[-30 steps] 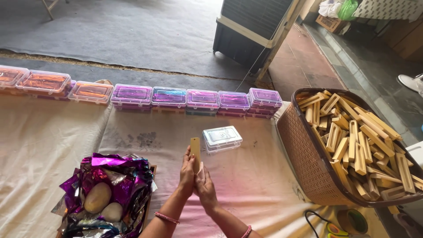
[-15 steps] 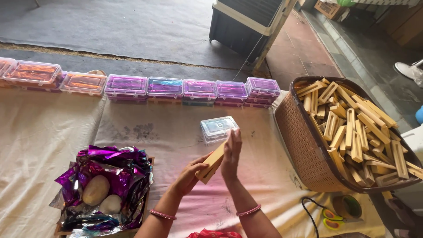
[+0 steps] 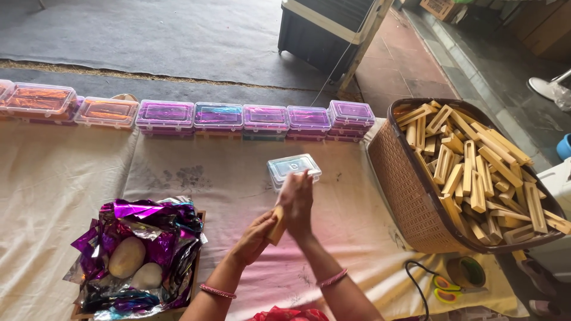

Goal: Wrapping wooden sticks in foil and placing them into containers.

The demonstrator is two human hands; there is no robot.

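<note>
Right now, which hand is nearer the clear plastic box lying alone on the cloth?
Right. The right hand reaches up to the clear plastic box, overlapping its near edge; the left hand sits lower, nearer the person.

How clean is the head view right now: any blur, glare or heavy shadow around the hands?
Head view: soft, even light, no hard shadows; the right hand and wooden block look slightly motion-blurred; faint glare on the clear box lid and foil; basket stays sharp.
</note>
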